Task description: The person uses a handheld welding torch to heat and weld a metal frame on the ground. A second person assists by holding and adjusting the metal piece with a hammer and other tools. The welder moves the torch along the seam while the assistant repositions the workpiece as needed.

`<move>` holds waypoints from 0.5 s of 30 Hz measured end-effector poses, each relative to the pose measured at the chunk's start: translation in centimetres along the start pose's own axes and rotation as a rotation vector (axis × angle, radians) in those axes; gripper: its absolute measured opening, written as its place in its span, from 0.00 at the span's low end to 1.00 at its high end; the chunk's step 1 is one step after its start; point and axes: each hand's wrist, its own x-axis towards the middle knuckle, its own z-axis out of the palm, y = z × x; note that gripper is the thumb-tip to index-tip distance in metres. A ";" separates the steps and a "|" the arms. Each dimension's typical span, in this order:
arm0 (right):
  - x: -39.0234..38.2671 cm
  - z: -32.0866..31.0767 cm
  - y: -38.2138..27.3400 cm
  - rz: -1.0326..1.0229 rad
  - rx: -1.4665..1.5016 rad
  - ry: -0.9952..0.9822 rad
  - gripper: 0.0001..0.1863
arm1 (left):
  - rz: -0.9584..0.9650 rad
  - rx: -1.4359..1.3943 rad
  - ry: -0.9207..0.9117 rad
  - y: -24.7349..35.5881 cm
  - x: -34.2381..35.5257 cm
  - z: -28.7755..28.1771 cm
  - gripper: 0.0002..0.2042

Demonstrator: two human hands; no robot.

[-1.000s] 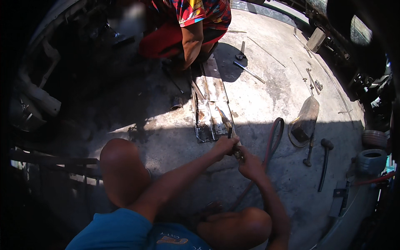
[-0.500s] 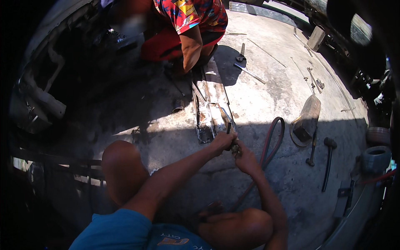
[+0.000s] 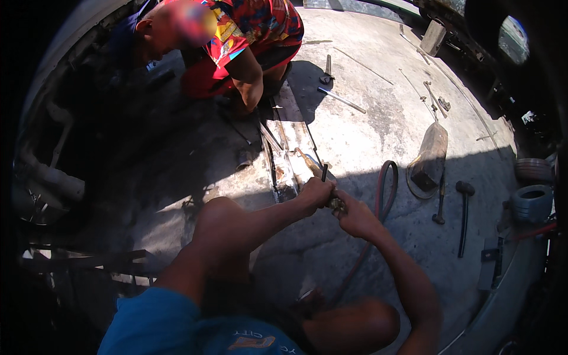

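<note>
My left hand (image 3: 315,194) is closed around the handle of a gas torch (image 3: 307,160), whose brass-coloured neck points away from me over a long, worn metal piece (image 3: 296,129) on the concrete. A short black bar (image 3: 324,172) sticks up beside that fist. At the torch's rear, my right hand (image 3: 358,218) has its fingers closed on the brass valve fittings (image 3: 338,205). Red and dark hoses (image 3: 387,183) loop on the floor to the right of my hands. No flame shows at the tip.
A co-worker in a patterned shirt (image 3: 266,29) crouches at the metal's far end, one hand down beside it. A wrench (image 3: 327,71), a metal rod (image 3: 342,100), a block-like weight (image 3: 429,157), a hammer (image 3: 439,204) and a mallet (image 3: 464,207) lie rightward. Vehicle parts (image 3: 53,177) stand left.
The view has shifted, so the floor tools sit farther left. My left knee has moved in toward my left forearm. Both hands keep their hold on the torch.
</note>
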 end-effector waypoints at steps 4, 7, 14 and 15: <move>0.8 -0.5 -0.6 0.048 -0.031 -0.045 0.30 | 0.025 0.013 -0.006 -0.9 0.5 0.1 0.22; 1.2 -0.2 0.4 0.035 -0.087 -0.034 0.28 | 0.021 0.013 -0.079 0.5 -0.1 -0.4 0.22; 0.8 0.4 -1.8 0.092 -0.053 -0.003 0.28 | 0.096 -0.033 -0.137 -0.6 0.7 -1.5 0.21; 0.6 0.1 -1.8 0.098 -0.054 -0.004 0.28 | 0.106 -0.037 -0.148 -0.5 0.6 -1.4 0.20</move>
